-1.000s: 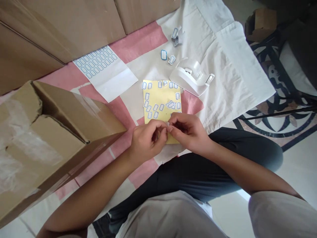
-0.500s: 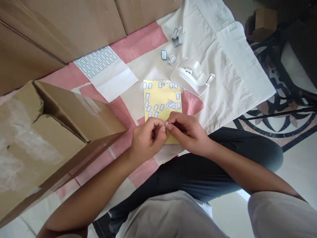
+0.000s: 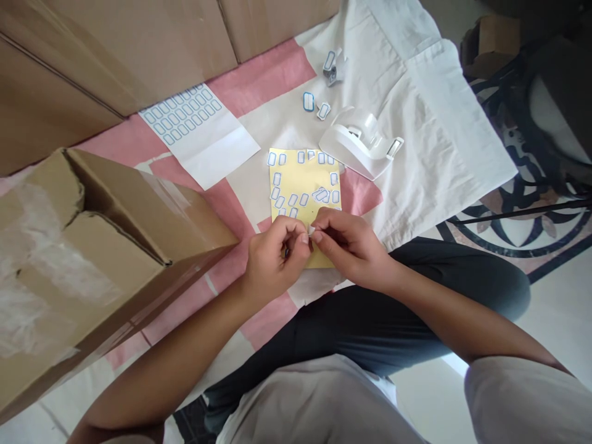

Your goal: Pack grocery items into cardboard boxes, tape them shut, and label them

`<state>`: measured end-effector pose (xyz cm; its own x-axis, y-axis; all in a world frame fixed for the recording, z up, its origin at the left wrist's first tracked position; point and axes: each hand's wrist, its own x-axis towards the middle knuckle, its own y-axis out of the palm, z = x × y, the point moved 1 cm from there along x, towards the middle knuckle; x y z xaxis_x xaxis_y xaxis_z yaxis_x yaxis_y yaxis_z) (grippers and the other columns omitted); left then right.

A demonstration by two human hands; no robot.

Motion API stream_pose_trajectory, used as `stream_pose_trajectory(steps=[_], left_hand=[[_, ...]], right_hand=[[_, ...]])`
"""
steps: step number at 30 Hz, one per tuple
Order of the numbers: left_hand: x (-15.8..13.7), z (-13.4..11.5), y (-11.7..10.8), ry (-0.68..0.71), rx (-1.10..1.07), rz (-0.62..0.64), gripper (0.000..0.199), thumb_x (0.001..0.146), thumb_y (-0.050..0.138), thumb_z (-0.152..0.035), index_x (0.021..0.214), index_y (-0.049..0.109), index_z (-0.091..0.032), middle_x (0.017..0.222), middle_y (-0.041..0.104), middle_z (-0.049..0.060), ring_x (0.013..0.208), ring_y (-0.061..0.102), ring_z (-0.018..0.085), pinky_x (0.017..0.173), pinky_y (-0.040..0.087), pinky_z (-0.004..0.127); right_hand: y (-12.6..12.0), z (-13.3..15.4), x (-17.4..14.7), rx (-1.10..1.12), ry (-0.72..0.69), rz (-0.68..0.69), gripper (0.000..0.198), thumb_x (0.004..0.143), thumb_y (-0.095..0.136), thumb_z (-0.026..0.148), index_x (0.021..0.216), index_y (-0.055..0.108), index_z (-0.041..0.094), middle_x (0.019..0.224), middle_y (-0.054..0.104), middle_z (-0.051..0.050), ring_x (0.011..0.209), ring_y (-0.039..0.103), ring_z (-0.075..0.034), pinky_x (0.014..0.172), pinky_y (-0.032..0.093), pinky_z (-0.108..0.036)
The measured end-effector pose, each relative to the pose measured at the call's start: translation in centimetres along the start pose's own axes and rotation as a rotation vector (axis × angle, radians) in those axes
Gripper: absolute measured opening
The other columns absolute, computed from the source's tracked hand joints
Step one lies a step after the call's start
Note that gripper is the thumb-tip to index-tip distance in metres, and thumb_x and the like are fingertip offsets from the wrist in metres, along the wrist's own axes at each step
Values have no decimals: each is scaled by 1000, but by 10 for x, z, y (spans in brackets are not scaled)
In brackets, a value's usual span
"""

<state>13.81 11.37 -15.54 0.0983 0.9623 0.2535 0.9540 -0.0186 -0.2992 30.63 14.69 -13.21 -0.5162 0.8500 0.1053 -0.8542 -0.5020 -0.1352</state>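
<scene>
White scrap (image 3: 311, 230), mostly hidden by fingertips, is over the yellow sheet (image 3: 303, 174), whose lower part the hands cover. From the left: a cardboard box (image 3: 50, 265), cut off by the frame; a sheet of blue-bordered labels (image 3: 210, 157); the left hand (image 3: 276, 254), curled closed, its hold on the scrap unclear; similar labels (image 3: 304, 199) on yellow; the right hand (image 3: 352, 246), pinching the scrap; a white tape dispenser (image 3: 354, 153); pink-and-white cloth (image 3: 444, 145); patterned floor (image 3: 513, 231).
</scene>
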Motion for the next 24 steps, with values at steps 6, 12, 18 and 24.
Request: stream_pose_trajectory(steps=[6, 12, 18, 24], left_hand=[[0, 0, 0, -5, -13, -7, 10, 97, 57, -20, 88, 54, -21, 62, 54, -7, 46, 46, 5, 44, 34, 17], [-1, 1, 0, -17, -33, -23, 10, 97, 57, -20, 88, 54, -21, 64, 53, -7, 48, 45, 5, 46, 36, 17], [0, 1, 0, -19, -43, -25, 10, 97, 57, -19, 87, 53, -21, 66, 52, -7, 49, 43, 4, 46, 35, 16], [1, 1, 0, -14, -45, -29, 11, 97, 56, -18, 86, 53, -21, 65, 51, -7, 49, 41, 4, 46, 34, 16]], right_hand=[[0, 0, 0, -9, -2, 1, 15, 100, 55, 19, 85, 57, 18, 77, 53, 1, 65, 46, -9, 58, 38, -23], [1, 0, 0, -7, 0, 6, 15, 100, 55, 18, 86, 57, 17, 77, 54, 1, 63, 46, -9, 56, 38, -23], [1, -1, 1, -23, 1, 6, 15, 100, 55, 19, 85, 56, 17, 76, 54, 1, 61, 45, -9, 54, 37, -23], [0, 0, 0, -57, 8, 14, 15, 99, 54, 18, 84, 55, 18, 75, 51, 2, 61, 43, -9, 54, 36, -24]])
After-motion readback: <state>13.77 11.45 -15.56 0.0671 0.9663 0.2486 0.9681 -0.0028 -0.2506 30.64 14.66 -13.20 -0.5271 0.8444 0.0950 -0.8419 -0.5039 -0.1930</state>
